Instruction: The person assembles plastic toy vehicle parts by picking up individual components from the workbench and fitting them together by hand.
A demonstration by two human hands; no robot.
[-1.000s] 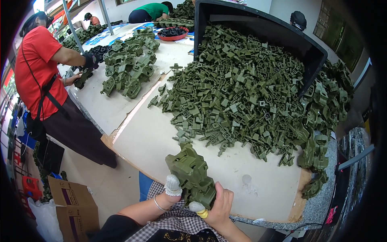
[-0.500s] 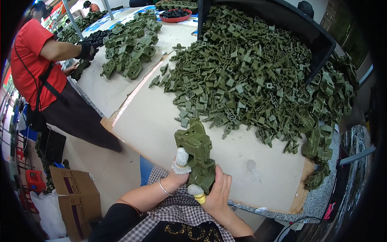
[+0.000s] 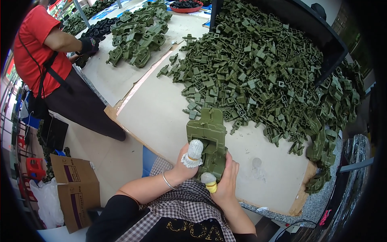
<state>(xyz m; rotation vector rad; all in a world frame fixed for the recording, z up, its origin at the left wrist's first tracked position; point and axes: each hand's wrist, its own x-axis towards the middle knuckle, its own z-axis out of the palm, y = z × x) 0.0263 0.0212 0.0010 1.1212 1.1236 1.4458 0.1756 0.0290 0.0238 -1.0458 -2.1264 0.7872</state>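
The left hand and right hand both grip an olive-green, hollow moulded plastic body, held tilted above the near table edge. Most of their fingers are hidden behind it. The left thumb, under a white knitted cover, overlaps the hollow, so what lies inside is hard to make out; the right thumb wears a grey cover with a yellow band and rests against the lower end.

A large black bin, cut off at the top, holds part of a heap of small olive-green parts that spills onto the table, its pieces too tangled to tell apart. A round red tray, also cut off, holds black parts. The inside of the brown cardboard box on the floor is mostly out of sight.

Bare cream sheeting stretches left of the heap and right of the hands, out to the speckled grey stone edge.
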